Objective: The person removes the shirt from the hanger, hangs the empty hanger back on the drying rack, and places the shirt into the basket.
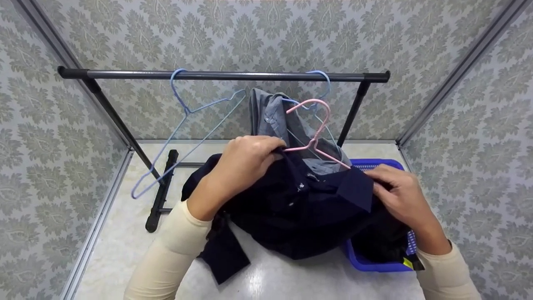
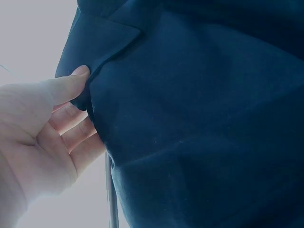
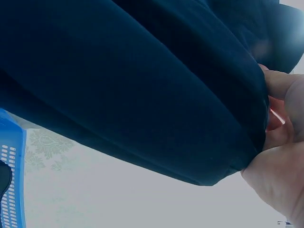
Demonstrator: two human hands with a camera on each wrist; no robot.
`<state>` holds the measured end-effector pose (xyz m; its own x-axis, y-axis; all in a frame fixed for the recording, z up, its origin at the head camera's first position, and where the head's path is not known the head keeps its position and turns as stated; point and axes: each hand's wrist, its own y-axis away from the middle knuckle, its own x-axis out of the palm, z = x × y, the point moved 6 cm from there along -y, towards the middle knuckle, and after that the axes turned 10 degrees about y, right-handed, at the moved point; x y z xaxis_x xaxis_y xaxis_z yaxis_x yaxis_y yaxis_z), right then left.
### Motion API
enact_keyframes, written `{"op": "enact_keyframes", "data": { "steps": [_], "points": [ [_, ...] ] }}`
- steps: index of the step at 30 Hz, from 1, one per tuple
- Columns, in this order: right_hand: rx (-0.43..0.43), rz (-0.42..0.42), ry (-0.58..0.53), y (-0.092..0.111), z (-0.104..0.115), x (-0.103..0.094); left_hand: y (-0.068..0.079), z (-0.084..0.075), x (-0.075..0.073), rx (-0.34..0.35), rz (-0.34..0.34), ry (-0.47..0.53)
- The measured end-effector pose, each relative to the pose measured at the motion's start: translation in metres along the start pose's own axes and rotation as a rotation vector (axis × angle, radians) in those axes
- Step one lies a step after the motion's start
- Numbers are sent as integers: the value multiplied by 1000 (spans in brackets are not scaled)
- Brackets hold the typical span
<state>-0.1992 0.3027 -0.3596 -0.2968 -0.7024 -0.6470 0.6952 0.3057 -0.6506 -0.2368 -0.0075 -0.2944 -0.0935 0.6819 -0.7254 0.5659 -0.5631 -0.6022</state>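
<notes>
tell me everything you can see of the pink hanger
The pink hanger looks like thin, smooth coated wire. Its open hook curves over to the left, off the rack's rail and in front of a grey garment. Below the neck, two arms slope down into a navy collared shirt, which hides the rest. The left hand and right hand grip the shirt either side; whether they touch the hanger is unclear.

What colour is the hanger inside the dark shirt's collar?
Pink; the hanger shows best in the head view.
</notes>
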Motion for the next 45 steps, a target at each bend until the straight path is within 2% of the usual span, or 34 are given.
{"op": "enact_keyframes", "data": {
  "steps": [9,19,24,28,30,33,41,45],
  "points": [
    [-39,10,24,-9,1,12,-13,5,10,-20,50,28],
    [-43,28,45,-17,0,26,-20,11,21,-54,64,29],
    [5,73,79,-19,-7,30,-20,15,22,-60,42,18],
    [61,106,31,-22,-10,28,-20,20,22,-67,22,15],
    [83,101,-11,-24,-10,26,-21,22,21,-70,11,14],
    [116,84,-15,-28,-7,23,-22,26,20,-72,-7,14],
    [78,115,171,-46,5,34,-24,30,16,-84,-43,16],
    [68,101,188,-50,5,38,-22,33,14,-90,-63,18]
  ]
}}
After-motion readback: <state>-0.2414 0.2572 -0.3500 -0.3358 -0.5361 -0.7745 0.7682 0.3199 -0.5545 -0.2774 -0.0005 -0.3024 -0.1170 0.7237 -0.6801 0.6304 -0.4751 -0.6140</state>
